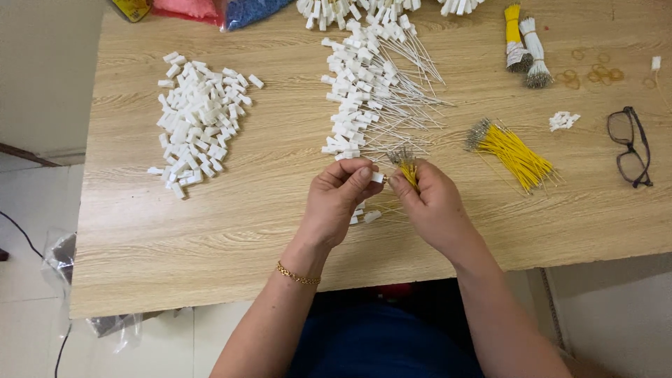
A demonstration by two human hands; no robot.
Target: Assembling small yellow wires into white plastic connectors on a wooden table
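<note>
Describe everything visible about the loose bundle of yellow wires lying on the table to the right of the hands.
The loose bundle of yellow wires lies flat on the wooden table, right of the right hand, which does not touch it. The thin, plastic-looking yellow strands run diagonally from upper left to lower right. At the upper-left end they gather into a greyish cluster of bare metal tips; at the lower right they fan apart. Nothing binds them. A pair of dark glasses lies further right.

Looked like a small home-style assembly workbench, piecework setup. Wooden table (210, 238) carried bulk parts: heap of white plastic connectors (199, 115) well left of the grip, finished connectors w/ wire leads (371, 91) just beyond it, loose yellow wires (514, 150) to its right. Bagged parts (210, 8) at far edge, bundled wires (525, 45) and eyeglasses (632, 147) far right. Tiled floor (28, 210) below.
</note>
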